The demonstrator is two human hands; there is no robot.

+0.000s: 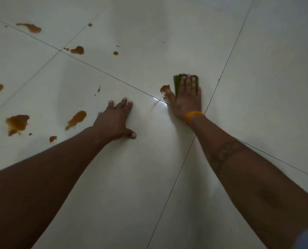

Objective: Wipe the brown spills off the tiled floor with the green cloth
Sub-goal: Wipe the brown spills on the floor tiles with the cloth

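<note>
The right hand (187, 99) lies flat, palm down, on the green cloth (178, 83), its fingers straight and close together, pressing the folded cloth against the tiled floor (149, 168). Only the cloth's far edge and left side show past the fingers; the rest is under the palm. An orange band (193, 115) circles that wrist.

Just to the left of the right thumb sits a brown spill (165, 88) — touching or nearly touching the cloth's left edge, I cannot tell which. A thin wet smear with a bright glint trails from it toward the left hand.

The left hand (115, 121) is planted on the bare tile, fingers spread and holding nothing, the thumb out toward the right hand. The two hands are apart, with the smear between them.

More brown spills lie to the left of the left hand — an elongated one (77, 119) near its little finger, a larger blotch (16, 123) further left, a small drop (52, 138) beside the forearm. Beyond both hands, further across the tiles, are scattered patches (77, 50) and dots.
</note>
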